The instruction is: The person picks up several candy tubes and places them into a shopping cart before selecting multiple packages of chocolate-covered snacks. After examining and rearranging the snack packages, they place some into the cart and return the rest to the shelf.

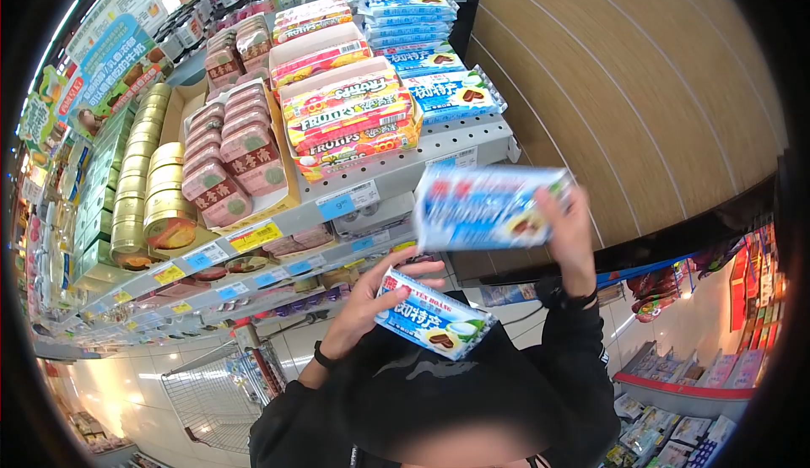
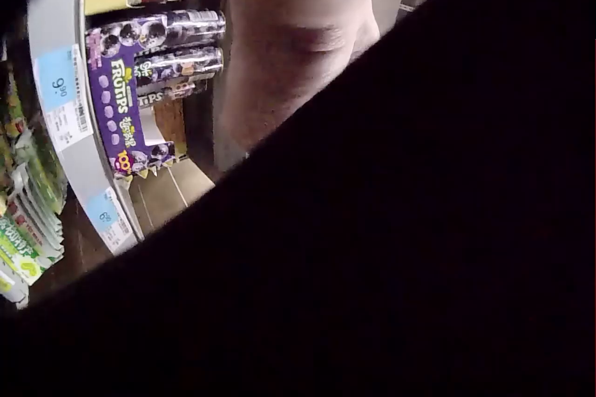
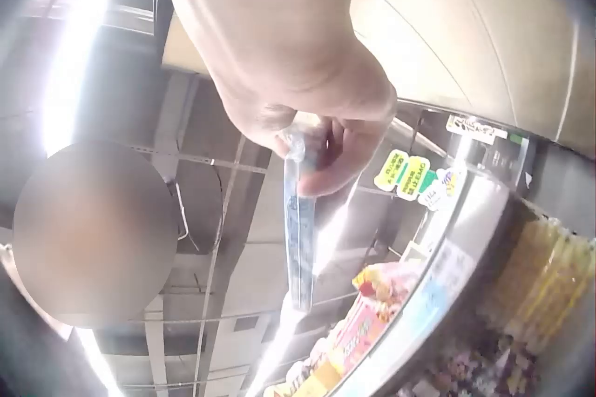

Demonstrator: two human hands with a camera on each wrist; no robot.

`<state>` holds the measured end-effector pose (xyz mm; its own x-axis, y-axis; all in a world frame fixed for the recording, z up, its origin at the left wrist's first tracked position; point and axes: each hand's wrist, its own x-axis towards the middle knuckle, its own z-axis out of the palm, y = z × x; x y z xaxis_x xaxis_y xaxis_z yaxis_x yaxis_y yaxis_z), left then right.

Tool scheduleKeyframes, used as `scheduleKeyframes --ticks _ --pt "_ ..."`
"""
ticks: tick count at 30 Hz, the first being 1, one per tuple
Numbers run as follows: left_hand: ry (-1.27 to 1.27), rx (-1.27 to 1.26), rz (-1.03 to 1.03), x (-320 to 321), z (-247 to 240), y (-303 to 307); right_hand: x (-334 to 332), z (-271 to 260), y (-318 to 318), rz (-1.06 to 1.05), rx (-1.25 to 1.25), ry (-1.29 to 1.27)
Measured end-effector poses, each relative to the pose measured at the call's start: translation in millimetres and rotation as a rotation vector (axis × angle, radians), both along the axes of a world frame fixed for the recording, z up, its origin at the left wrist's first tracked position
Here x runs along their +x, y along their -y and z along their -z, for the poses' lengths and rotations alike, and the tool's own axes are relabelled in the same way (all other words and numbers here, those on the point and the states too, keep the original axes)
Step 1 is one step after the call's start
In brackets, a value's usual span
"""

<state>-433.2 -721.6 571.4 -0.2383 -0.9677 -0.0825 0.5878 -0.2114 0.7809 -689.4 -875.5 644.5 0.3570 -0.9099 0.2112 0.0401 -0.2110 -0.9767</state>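
While the right hand [image 1: 572, 236] is raised: I see it gripping one end of the right packet [image 1: 481, 208], the rest sticking out unsupported.
Left hand [image 1: 359, 306]: thumb over one end of the left packet [image 1: 434, 314], fingers spread beyond its top edge; my left wrist view is mostly dark sleeve [image 2: 391, 257], so I cannot check the grip there.
Packets: both off the shelf [image 1: 477, 137], the right one by its front corner, the left one tilted, above the cap [image 1: 434, 388].
Right packet risk: I judge an end hold on a slick wrapper could let it swivel or slip, and squeezing harder might crush what is inside.
Left packet risk: with the fingers this spread, a quick turn of the wrist could slide it out.
Shelf corner: I cannot tell the gap, but a low swing could clip the edge and tear the wrapper.
Stack [image 1: 409, 14]: smooth packs piled high; I reckon a bump from a sleeve or the right packet would topple some.
Blur: the right packet's smeared print leaves me unsure of its exact angle.
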Motion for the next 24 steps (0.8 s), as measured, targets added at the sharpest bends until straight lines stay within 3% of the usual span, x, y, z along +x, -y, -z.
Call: scheduleKeyframes --ticks 1,3,5,7,14,21,24 --pt "-0.104 -0.002 -0.017 -3.5 -6.1 0.3 1.6 -12.8 8.9 0.153 0.083 0.123" --pt "-0.090 0.009 -0.033 1.2 7.3 -3.4 7.6 -47.3 39.8 0.133 0.084 0.233" --pt "-0.090 0.013 -0.030 5.5 15.3 -7.9 10.9 -57.0 90.2 0.106 0.113 0.195" --pt "-0.102 0.016 -0.037 5.2 14.7 -12.2 27.0 -64.1 130.7 -0.083 0.130 0.112" --pt "-0.081 0.027 -0.155 10.2 23.4 -28.5 73.6 -43.9 239.3 -0.288 0.214 -0.125" --pt "-0.070 0.041 -0.308 12.7 41.3 -33.4 84.8 -61.0 228.3 -0.329 -0.061 -0.651" --pt "-0.073 0.028 -0.285 13.7 43.8 -31.4 88.7 -39.0 234.9 -0.258 -0.174 -0.487"
